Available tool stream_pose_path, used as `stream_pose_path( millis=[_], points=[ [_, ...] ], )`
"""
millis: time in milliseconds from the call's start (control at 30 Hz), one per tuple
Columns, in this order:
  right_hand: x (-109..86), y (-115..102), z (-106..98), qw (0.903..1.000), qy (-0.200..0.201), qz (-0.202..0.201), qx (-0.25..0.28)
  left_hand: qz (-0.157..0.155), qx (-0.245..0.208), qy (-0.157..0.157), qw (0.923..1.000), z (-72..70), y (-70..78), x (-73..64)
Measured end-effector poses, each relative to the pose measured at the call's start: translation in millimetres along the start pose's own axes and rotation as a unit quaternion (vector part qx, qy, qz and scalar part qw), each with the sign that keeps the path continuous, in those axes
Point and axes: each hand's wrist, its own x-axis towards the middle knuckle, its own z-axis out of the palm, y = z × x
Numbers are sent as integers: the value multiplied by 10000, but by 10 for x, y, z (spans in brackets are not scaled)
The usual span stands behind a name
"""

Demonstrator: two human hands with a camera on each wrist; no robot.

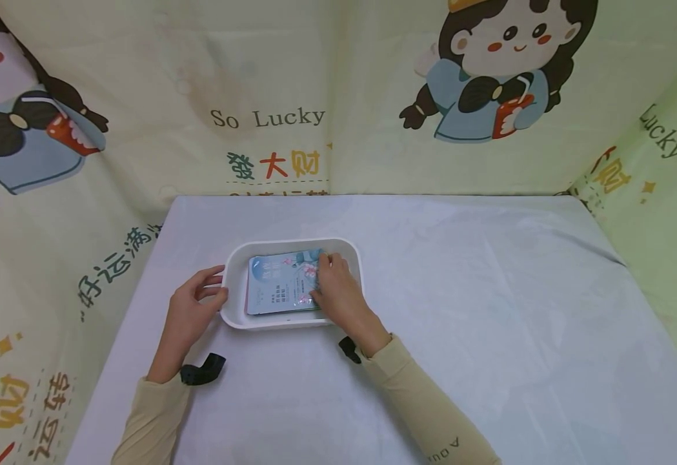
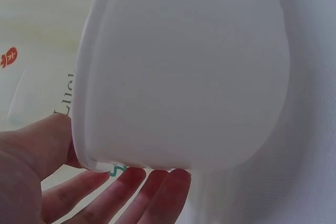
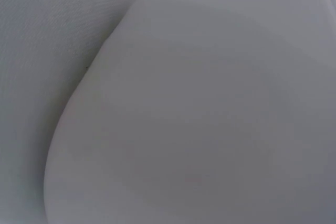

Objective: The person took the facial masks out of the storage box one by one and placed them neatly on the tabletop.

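Note:
A white tray point(image 1: 292, 323) with rounded corners stands on the table. Flat light-blue packets point(image 1: 277, 284), like sheet mask sachets with pink flowers and printed characters, lie in it; slivers of edge below the top one suggest a stack. My left hand point(image 1: 195, 309) holds the tray's left end. In the left wrist view, the fingers of that left hand point(image 2: 118, 192) touch the tray wall point(image 2: 184, 77), and the thumb tip is hidden behind the rim. Inside the tray, my right hand point(image 1: 344, 294) grips the packets' right end. The right wrist view shows only the tray's outer wall point(image 3: 184, 108).
A white cloth covers the table point(image 1: 489, 323), reaching right of the tray. Behind and at the sides hangs a pale yellow curtain point(image 1: 373, 97) with cartoon figures and lettering. Black wrist mounts point(image 1: 203, 370) sit below both hands.

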Motion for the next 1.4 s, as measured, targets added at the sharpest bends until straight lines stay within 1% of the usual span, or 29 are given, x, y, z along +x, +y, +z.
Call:
stream_pose_path(
  millis=[167,433,733,900,1167,1400],
  points=[
    [12,1,12,9999,112,-31,103,12,37,12,10000,3,-5,-3],
    [36,4,19,9998,-60,109,183,54,7,-9,10000,4,-13,-4],
    [41,4,6,9995,-215,161,189,-47,51,-33,10000,11,3,-5],
    [36,6,5,9993,-231,113,266,-131,-26,-59,9999,2,17,-12],
    [39,18,14,9978,-346,7,558,-416,-249,-59,9988,-1,52,-26],
    [44,49,-3,9951,-227,-163,944,-556,-308,58,9980,29,79,-35]
  ],
)
